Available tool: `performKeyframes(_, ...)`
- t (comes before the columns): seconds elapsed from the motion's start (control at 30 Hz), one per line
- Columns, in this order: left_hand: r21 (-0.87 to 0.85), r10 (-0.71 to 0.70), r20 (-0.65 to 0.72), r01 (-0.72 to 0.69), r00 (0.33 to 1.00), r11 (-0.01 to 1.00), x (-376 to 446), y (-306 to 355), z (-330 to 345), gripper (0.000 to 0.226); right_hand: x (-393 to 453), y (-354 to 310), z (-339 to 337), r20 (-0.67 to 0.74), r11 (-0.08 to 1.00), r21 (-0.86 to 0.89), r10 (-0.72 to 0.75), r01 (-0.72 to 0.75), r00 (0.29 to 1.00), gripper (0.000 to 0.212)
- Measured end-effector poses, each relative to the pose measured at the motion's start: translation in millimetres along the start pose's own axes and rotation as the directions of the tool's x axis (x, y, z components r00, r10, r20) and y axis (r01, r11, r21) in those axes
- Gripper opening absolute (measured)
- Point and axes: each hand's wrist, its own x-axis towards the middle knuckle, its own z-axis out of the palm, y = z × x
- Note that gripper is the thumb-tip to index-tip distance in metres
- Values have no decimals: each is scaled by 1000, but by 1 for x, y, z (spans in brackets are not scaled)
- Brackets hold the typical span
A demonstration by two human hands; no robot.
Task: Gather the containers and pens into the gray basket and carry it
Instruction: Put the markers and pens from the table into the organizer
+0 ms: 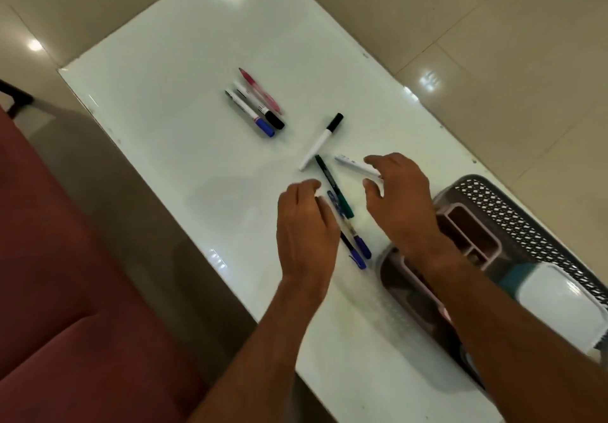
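Green pen on table between left hand and right hand.

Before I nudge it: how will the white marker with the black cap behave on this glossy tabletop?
The white marker looks round and lies flat on the glossy table, so it will probably roll or slide. It appears rigid and light. One end touches the green pen, which may shift too.

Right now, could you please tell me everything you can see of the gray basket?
The gray basket looks like plastic, with rounded corners and a perforated lattice wall. It sits upright at the table's near right edge, partly cut off by the frame. Inside it are a pink divided organizer and a white container with a teal part. No pens are visible in it. The right forearm crosses above its left rim; whether it touches the rim is unclear.
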Motion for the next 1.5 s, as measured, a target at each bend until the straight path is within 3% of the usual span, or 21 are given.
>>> performKeyframes(0.23, 165, 101, 202, -136, 974, 977, 125, 3, 22, 29, 58, 7, 34, 227, 968, -243, 117, -60, 967, 43)
performKeyframes(0.37, 273, 123, 393, -243, 911, 931, 150, 3, 44, 33, 63, 9, 43, 225, 944, -326, 128, -50, 966, 35)
performKeyframes(0.5, 278, 139, 463, -293, 875, 915, 156, 3, 54, 35, 63, 9, 48, 228, 944, -319, 159, -81, 961, 23)
performKeyframes(0.63, 161, 101, 353, -166, 930, 973, 159, 7, 51, 27, 61, 1, 52, 151, 982, -143, 147, -126, 978, 20)
performKeyframes(0.73, 8, -7, 225, 5, 974, 1000, 163, 3, 44, 24, 55, -11, 61, 160, 988, -33, 152, -149, 975, 23)
performKeyframes(0.83, -128, -141, 183, 166, 973, 978, 159, -6, 37, 22, 49, -19, 71, 211, 990, -28, 143, -140, 967, 20)
performKeyframes(0.93, -198, -203, 165, 234, 965, 952, 148, -15, 34, 19, 50, -22, 75, 217, 988, -32, 156, -153, 964, 8)
performKeyframes(1.03, -189, -240, 132, 262, 962, 946, 139, -24, 32, 22, 54, -20, 74, 216, 981, -19, 195, -195, 957, 4)
performKeyframes(1.13, -170, -282, 128, 302, 951, 938, 128, -34, 30, 24, 54, -17, 59, 126, 956, 69, 274, -284, 953, 6)
performKeyframes(1.2, -173, -312, 139, 333, 940, 927, 118, -34, 25, 26, 54, -15, 43, 81, 880, 264, 389, -396, 918, 13)
performKeyframes(1.3, -280, -306, 198, 353, 931, 893, 101, -15, 18, 37, 46, -10, 8, 88, 608, 644, 545, -466, 834, 14)
performKeyframes(1.4, -556, -223, 364, 403, 904, 727, 80, 24, 11, 42, 21, 1, -30, 95, 352, 862, 596, -365, 797, 22)
performKeyframes(1.5, -730, -4, 463, 383, 887, 566, 59, 68, 11, 28, -14, 22, -60, -31, 281, 942, 611, -181, 791, 19)
